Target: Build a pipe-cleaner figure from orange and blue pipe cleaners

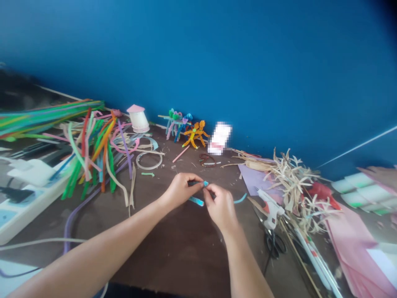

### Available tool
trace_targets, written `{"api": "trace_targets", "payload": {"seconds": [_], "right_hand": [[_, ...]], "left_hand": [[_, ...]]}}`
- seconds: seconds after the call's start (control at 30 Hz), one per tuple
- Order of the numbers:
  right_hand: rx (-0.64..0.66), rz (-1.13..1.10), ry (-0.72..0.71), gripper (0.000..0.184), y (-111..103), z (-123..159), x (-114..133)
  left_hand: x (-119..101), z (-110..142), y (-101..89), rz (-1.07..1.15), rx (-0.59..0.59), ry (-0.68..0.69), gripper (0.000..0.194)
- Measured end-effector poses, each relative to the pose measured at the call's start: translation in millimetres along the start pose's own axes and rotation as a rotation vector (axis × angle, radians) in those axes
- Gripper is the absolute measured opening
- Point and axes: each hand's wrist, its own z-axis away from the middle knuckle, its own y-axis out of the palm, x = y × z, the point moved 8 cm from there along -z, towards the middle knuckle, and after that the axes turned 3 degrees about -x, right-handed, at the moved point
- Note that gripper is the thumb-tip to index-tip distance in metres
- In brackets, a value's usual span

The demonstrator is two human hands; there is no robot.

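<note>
A light-blue pipe cleaner (196,201) is between my two hands over the dark table. My left hand (182,189) pinches it with thumb and forefinger near a small bent blue bit. Close against it, my right hand (221,205) is closed on the same piece, fingertips meeting those of the left. One blue end pokes out below the fingers, and another blue length (240,199) shows past the right hand. My fingers hide how the parts join. Behind them stand small pipe-cleaner figures, among them an orange and yellow one (195,134).
At left lie many coloured pipe cleaners (102,145) and a white power strip (34,207). A paper cup with a pink top (138,120) stands near the blue wall. To the right are a glue gun (271,211), scissors (274,244), dried-leaf flowers (293,178) and pink paper (356,244).
</note>
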Motion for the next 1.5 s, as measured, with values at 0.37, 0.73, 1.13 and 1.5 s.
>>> {"api": "trace_targets", "payload": {"seconds": [0.37,0.73,1.13,1.5], "right_hand": [[0.020,-0.010,-0.040,0.016,1,1,4],[0.063,0.239,-0.135,0.013,0,4,14],[-0.049,0.093,-0.099,0.012,-17,1,8],[-0.003,-0.264,0.040,0.012,-13,-6,-13]], "left_hand": [[10,-1,2.7,0.056,0.002,-0.052,0.016],[-13,6,-1.0,-0.419,-0.099,0.260,0.011],[-30,11,7.9,-0.602,0.076,0.490,0.015],[-4,2,9.0,0.028,0.176,0.096,0.020]]}}
